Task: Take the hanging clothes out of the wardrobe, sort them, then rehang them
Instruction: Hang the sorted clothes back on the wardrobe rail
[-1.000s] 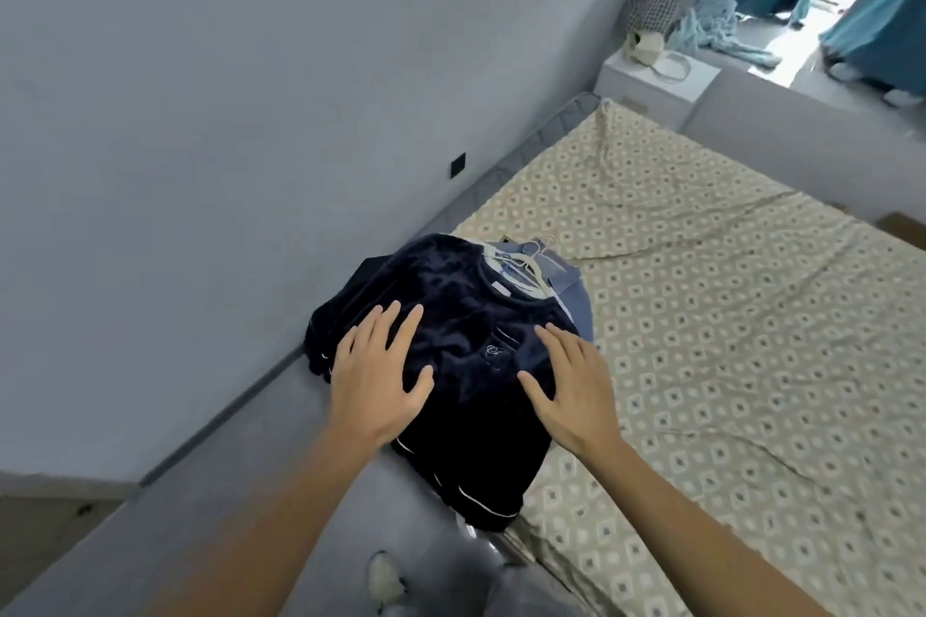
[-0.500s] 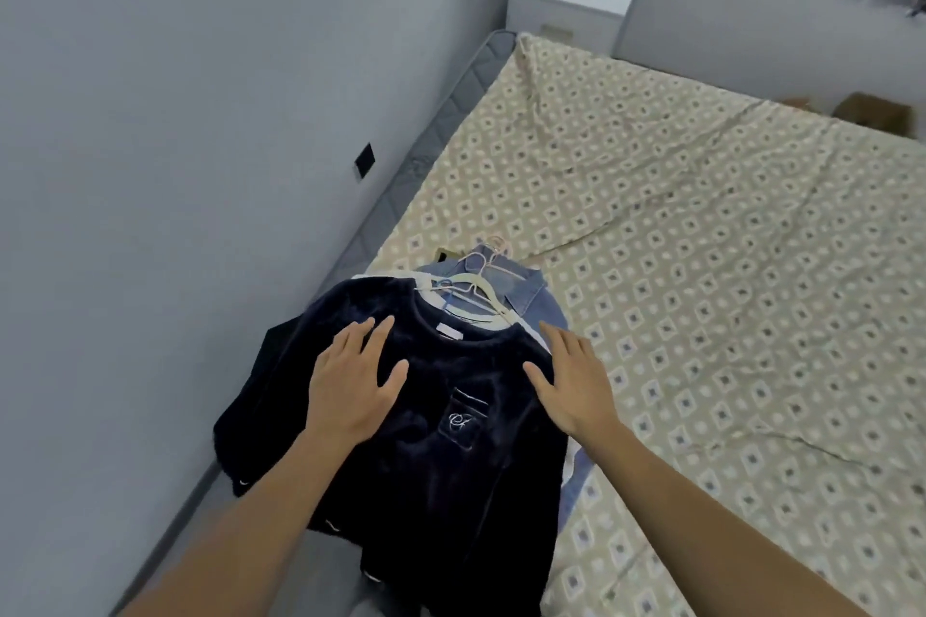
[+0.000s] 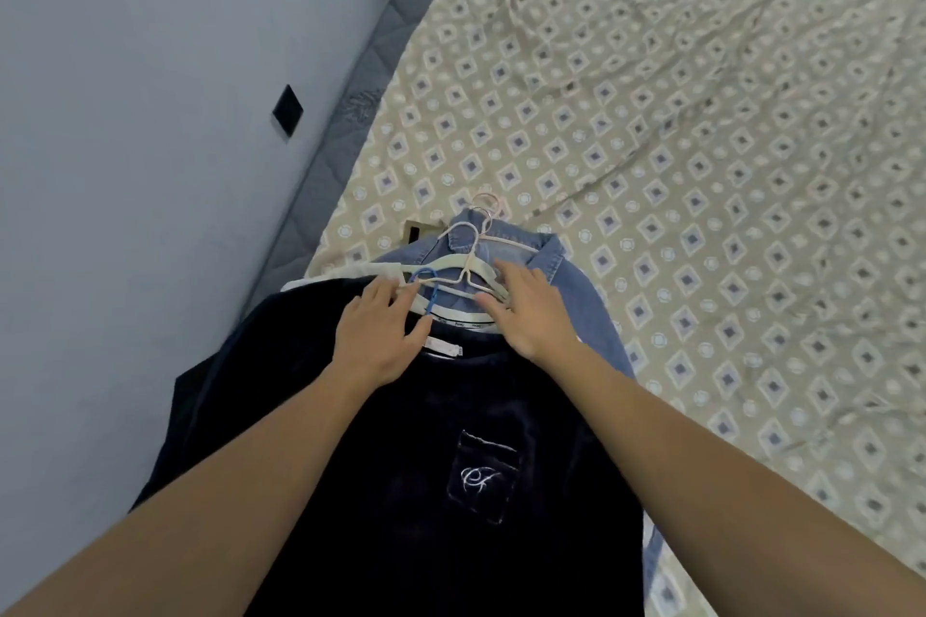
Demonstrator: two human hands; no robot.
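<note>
A pile of clothes on hangers lies at the near left corner of the bed. On top is a dark navy velvet top (image 3: 401,476) with an embroidered chest pocket. Under it a blue denim shirt (image 3: 561,276) sticks out at the collar and right side. Several white hangers (image 3: 471,266) and a blue hook (image 3: 426,278) fan out above the necklines. My left hand (image 3: 376,336) rests at the navy top's collar, fingers straight and touching the hangers. My right hand (image 3: 531,311) lies on the denim shoulder, its fingertips on the white hangers.
The bed sheet (image 3: 701,165), beige with a diamond print, stretches to the right and far side. A grey mattress edge (image 3: 345,115) runs along the pale wall, which bears a black socket (image 3: 287,110).
Both hands slid up from the navy top's chest to the collar and hangers. The camera moved closer and tilted down, so the nightstand left the view.
</note>
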